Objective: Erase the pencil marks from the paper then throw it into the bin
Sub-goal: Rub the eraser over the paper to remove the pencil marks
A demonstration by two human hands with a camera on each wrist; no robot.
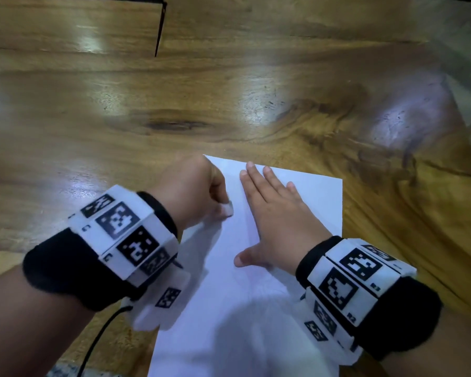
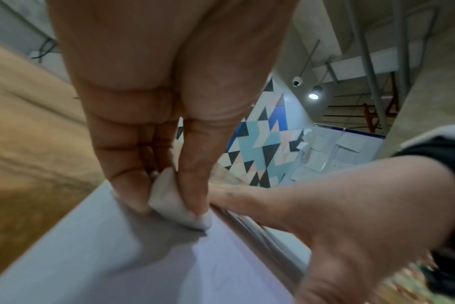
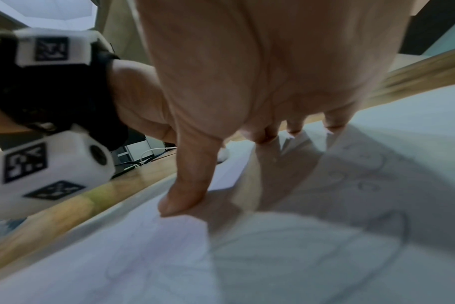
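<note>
My left hand (image 1: 191, 190) pinches white eraser (image 1: 227, 209), tip pressed on paper (image 1: 307, 186) at table's (image 1: 229, 91) near edge. My right hand (image 1: 276, 221) flat, fingers spread, pinning sheet. Pencil marks (image 3: 364, 181) faint, possibly circles.

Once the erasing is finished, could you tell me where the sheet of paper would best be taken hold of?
Probably at the far right corner of the paper, coming from the right. The sheet lies flat on the wooden table, the right hand presses its middle, and the left hand pinches the eraser at the left edge.
</note>
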